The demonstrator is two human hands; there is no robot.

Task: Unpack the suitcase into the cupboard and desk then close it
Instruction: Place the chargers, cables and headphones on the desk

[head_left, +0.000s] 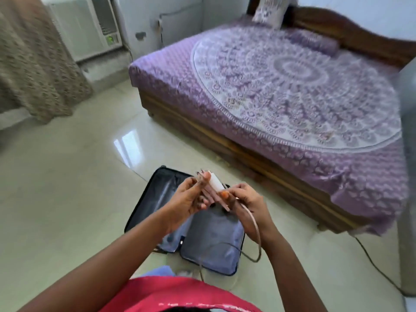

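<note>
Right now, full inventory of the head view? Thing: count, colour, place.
suitcase: 1, dark shell with grey-blue lining, open flat on the floor below the hands
charger: 1, white, held in the left hand
cable: 1, pinkish, partly coiled at the charger, a loop hanging from the right hand
bed: 1, wooden frame, purple patterned sheet, right
pillow: 1, white and purple, head of bed
air conditioner: 1, white, upper left
curtain: 1, beige, far left
floor: pale glossy tiles
left hand: 1, holds charger
right hand: 1, pinches cable

bare forearms, red shirt (pixel 180 296) with faint white lettering.
</note>
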